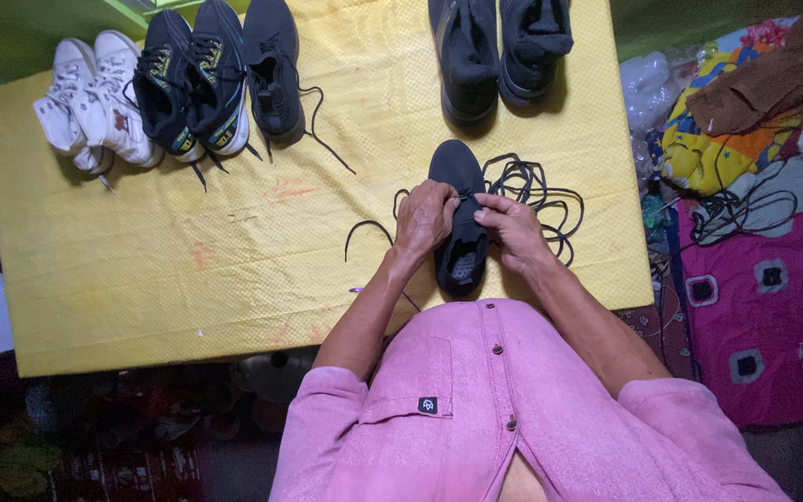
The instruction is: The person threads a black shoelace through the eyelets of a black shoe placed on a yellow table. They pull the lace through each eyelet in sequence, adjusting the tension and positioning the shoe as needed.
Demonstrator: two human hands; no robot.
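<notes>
A black sneaker (458, 165) lies toe-away on the yellow table cover (234, 270), just in front of me. My left hand (423, 219) grips its left side near the eyelets. My right hand (507, 223) pinches a black lace at the shoe's tongue. Loose black laces (536, 191) coil to the right of the shoe, and one strand (364, 231) trails off to the left.
A pair of white sneakers (93, 102), black sneakers with yellow marks (192, 79) and a single black shoe (271, 70) line the far left. Two black shoes (499, 51) stand at the far middle. Patterned cloths (755, 242) and a cable lie to the right.
</notes>
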